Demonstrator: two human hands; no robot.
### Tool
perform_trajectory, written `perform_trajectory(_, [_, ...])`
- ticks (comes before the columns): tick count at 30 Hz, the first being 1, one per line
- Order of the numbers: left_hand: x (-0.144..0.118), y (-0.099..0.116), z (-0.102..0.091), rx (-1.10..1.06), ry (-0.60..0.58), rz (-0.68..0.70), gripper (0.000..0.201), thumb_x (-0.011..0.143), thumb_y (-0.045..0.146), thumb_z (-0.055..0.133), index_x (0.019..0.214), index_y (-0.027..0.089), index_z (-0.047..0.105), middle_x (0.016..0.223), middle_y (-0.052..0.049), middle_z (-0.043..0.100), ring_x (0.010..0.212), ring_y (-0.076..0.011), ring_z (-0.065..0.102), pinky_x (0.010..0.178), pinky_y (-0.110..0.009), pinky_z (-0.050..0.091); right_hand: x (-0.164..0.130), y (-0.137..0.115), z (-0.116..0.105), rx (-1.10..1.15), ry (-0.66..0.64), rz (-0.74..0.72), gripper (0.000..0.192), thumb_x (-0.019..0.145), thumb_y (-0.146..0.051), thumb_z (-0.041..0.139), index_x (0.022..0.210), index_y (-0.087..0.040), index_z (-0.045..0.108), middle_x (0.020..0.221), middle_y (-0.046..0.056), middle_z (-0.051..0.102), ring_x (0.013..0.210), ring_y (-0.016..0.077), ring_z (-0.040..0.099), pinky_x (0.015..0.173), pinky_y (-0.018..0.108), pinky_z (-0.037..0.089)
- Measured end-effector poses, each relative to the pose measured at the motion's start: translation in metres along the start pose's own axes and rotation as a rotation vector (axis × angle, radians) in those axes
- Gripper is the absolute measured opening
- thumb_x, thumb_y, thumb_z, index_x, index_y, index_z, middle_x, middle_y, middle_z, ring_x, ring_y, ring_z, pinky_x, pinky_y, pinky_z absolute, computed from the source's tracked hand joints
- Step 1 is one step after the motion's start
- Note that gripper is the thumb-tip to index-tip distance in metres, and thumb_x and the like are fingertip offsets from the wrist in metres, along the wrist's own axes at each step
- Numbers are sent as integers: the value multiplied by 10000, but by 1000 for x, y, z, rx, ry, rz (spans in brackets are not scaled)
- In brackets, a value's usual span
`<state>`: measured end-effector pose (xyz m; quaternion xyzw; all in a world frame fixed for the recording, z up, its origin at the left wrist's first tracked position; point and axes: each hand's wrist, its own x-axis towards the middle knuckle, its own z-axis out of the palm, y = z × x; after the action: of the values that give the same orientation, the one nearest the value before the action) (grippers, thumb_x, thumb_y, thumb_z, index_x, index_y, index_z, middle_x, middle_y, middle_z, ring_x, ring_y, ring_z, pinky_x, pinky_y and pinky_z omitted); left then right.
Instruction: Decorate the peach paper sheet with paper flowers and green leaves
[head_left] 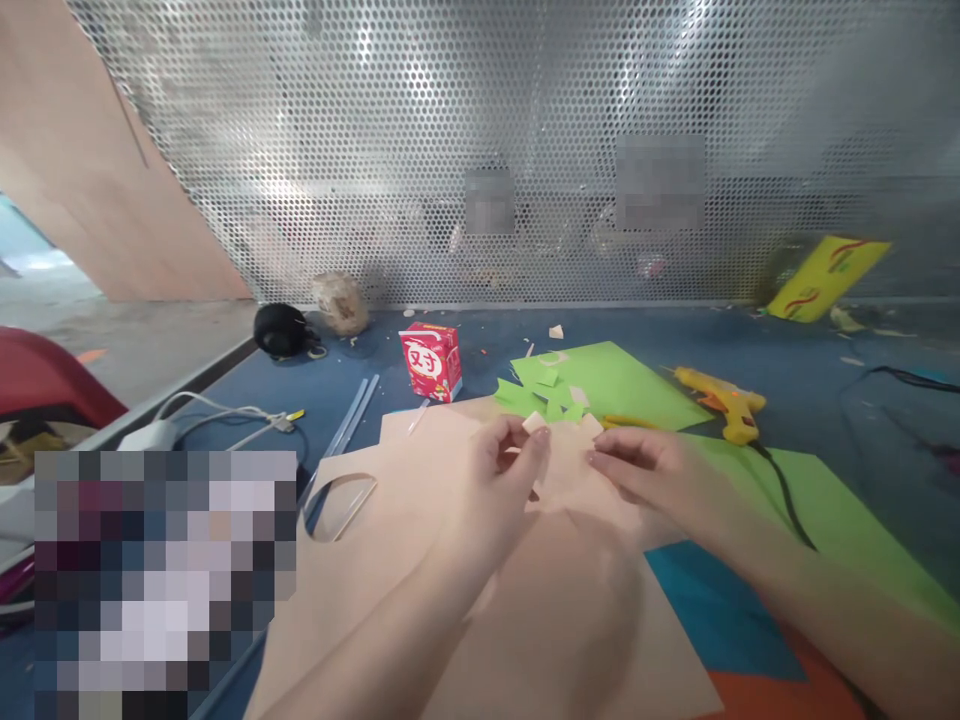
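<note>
My left hand (504, 470) is closed in a pinch on a small cream paper piece (535, 422). A second pale paper piece (592, 426) sits at the fingertips of my right hand (643, 468), also pinched. Whether the two pieces join is hard to make out. Both hands are just above a large cream paper sheet (442, 520), which has a curved hole cut at its left. Right beyond the fingers, green paper scraps (553, 405) lie on a bright green sheet (637, 385).
A yellow glue gun (724, 400) with a black cord lies at the right. Behind stand a red box (433, 362) and a jar (341, 303), before a perforated metal screen (525, 120). Clear glue sticks (352, 415) and a white cable (225, 408) are at the left.
</note>
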<state>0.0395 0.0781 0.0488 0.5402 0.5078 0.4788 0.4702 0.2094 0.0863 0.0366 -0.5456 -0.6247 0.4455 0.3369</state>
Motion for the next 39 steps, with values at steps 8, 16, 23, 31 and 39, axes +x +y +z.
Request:
perform_trajectory(8, [2, -5, 0, -52, 23, 38, 198, 766, 338, 555, 664, 169, 546, 545, 51, 503, 467, -77, 487, 453, -199, 411, -2, 0, 0, 38, -3, 6, 238, 744, -402, 572, 653, -185, 538, 567, -42, 412, 475, 77, 341, 452, 229, 251])
perform_trajectory(16, [0, 6, -3, -39, 91, 27, 181, 763, 305, 569, 654, 162, 553, 533, 48, 509, 443, -72, 478, 437, -194, 417, -1, -2, 3, 72, -43, 10, 208, 720, -381, 583, 662, -183, 554, 568, -51, 411, 477, 74, 329, 459, 227, 243])
perform_trajectory(23, [-2, 11, -3, -45, 100, 9, 163, 759, 302, 572, 667, 167, 559, 584, 41, 539, 431, -69, 491, 431, -197, 430, -1, -2, 3, 32, -54, -8, 203, 714, -381, 573, 658, -186, 571, 525, -57, 368, 470, 80, 321, 452, 232, 240])
perform_trajectory(31, [-2, 5, -3, -84, 83, 48, 167, 765, 318, 570, 698, 166, 569, 564, 40, 539, 471, -78, 500, 442, -194, 402, 1, 2, 3, 34, -46, -3, 205, 704, -399, 584, 670, -197, 592, 516, -54, 382, 466, 87, 333, 453, 237, 255])
perform_trajectory(39, [-4, 13, -3, -80, 97, 27, 133, 754, 276, 589, 685, 163, 581, 539, 46, 540, 447, -68, 484, 429, -181, 385, -1, -1, 5, 37, -32, -13, 185, 694, -374, 589, 652, -193, 600, 503, -58, 383, 458, 84, 327, 442, 236, 252])
